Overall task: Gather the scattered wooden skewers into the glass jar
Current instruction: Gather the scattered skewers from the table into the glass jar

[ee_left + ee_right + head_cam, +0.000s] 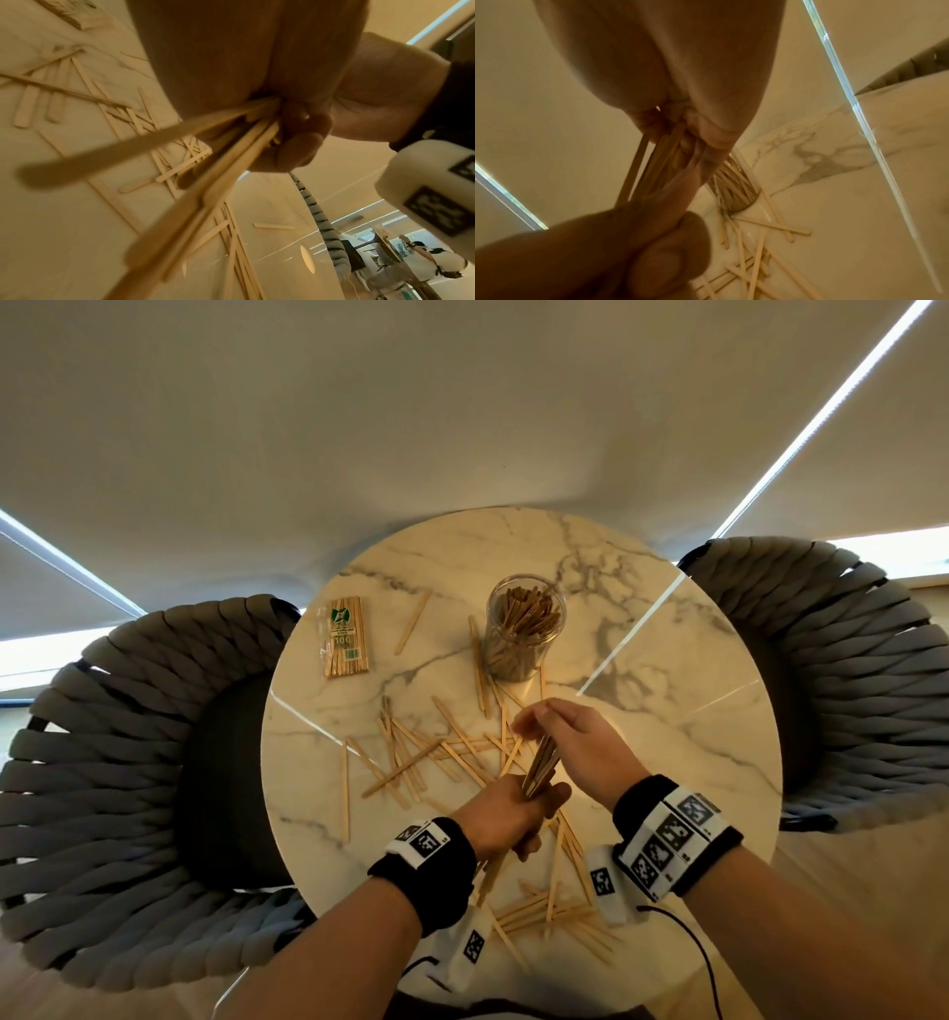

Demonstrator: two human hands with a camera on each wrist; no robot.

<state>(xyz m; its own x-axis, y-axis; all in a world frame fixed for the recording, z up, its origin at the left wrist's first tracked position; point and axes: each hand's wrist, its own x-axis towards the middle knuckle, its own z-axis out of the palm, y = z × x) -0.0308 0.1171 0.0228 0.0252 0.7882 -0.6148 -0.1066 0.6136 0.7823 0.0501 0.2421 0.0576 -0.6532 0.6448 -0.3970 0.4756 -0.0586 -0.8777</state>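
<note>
Left hand [506,814] and right hand [575,744] together, fingers curled.

A round marble table [667,737] carries a clear glass jar [524,634] of sticks toward its far edge, a sealed packet of sticks [346,636] near the far-left edge, and loose flat wooden skewers [411,757] scattered from centre to near edge.

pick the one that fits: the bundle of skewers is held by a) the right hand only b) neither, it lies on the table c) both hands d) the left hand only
c: the left hand grips the lower end of the bundle of skewers while the right hand pinches its upper end, above the marble table.
</note>
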